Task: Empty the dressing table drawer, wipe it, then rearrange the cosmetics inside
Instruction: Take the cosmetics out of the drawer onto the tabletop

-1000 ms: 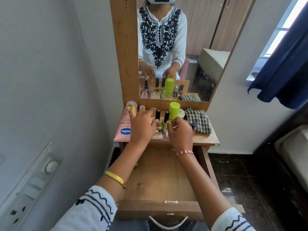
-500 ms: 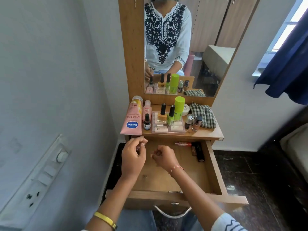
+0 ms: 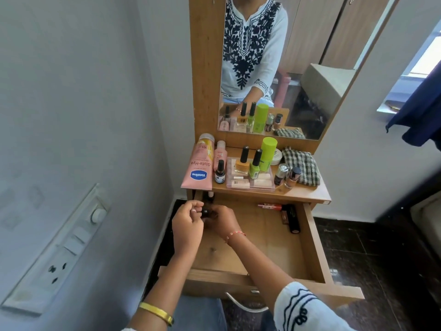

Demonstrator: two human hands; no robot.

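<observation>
Both hands (image 3: 205,223) curled over drawer (image 3: 269,244)

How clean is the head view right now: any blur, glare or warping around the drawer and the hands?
Head view: wide-angle warping bends the wall and the mirror frame; daylight from the window at right blows out there; the drawer floor is evenly lit, its back left corner in shadow; the left hand and right hand are slightly soft, so the small dark item between them is unclear.

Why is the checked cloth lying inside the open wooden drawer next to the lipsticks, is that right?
Not quite. The head view shows the green-and-white checked cloth on the wooden tabletop, right of the bottles. The open wooden drawer does hold lipsticks at its back right.
</observation>
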